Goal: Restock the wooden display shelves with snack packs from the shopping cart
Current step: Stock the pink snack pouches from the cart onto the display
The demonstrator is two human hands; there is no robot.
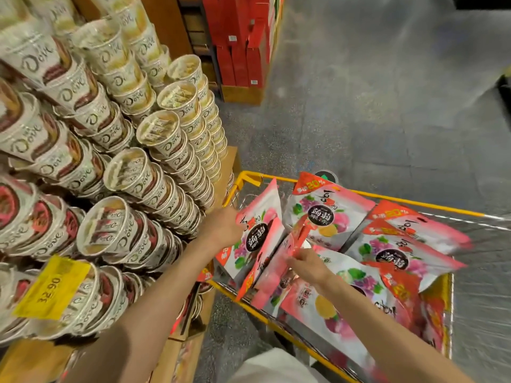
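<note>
The yellow-framed shopping cart [367, 193] stands at the lower right of the view, its basket heaped with pink-and-white snack packs printed with fruit pictures and a dark round label. Both bare arms reach into it from the near side.

The left hand [225, 226] is at the cart's left edge, just inside the yellow corner post. Its fingers are curled round the upper edge of an upright snack pack [255, 233] that stands against that side of the cart; the pack hangs mostly below and to the right of the hand, its red-banded bottom corner down by the cart's near rail.

The right hand [307, 265] is further in, near the middle of the cart. Thumb and fingers pinch the red edge of a second pack [279, 261], which stands tilted on edge, running up and away from the fingertips toward the cart's far rail. This pack leans just beside the one in the left hand; motion blur hides whether they touch.

More packs [398, 252] lie flat and overlapping across the cart's right half, and another [325, 217] is propped against its far rail.

Left of the cart, stacked tubs of Dove chocolate [154, 134] fill a wooden display [231, 161], with a yellow price tag [52, 287] reading 32.90. Beyond the cart, red cartons [243, 42] stand on the grey floor [387, 106].
</note>
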